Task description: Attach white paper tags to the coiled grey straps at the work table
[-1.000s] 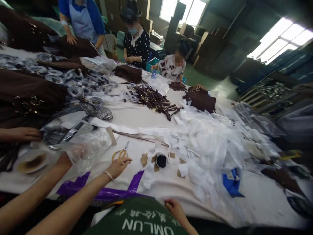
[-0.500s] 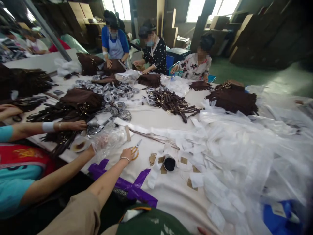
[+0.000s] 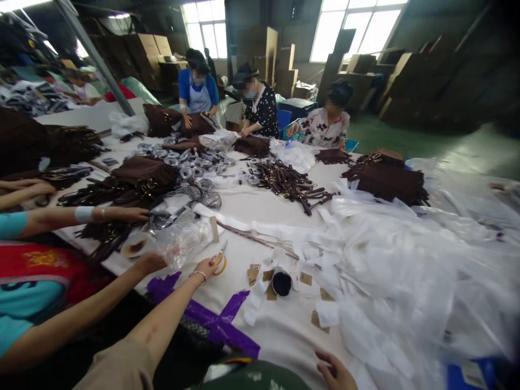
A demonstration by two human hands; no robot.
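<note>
Brown fringed bundles (image 3: 388,183) and translucent plastic (image 3: 390,260) crowd the pale desk (image 3: 241,208). My left hand (image 3: 206,267) curls its fingers at the yellow-handled scissors (image 3: 222,252), just beyond the purple tape (image 3: 215,320); I can't tell whether it grips them. My right hand (image 3: 336,372), loosely open, holds nothing I can see.

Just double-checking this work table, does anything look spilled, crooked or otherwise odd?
Nothing clearly looks spilled or damaged. The purple tape stands out: its wrinkled strips cross at a slant along the near edge of the table. Brown cards also lie scattered at odd angles around the dark-filled cup.
</note>
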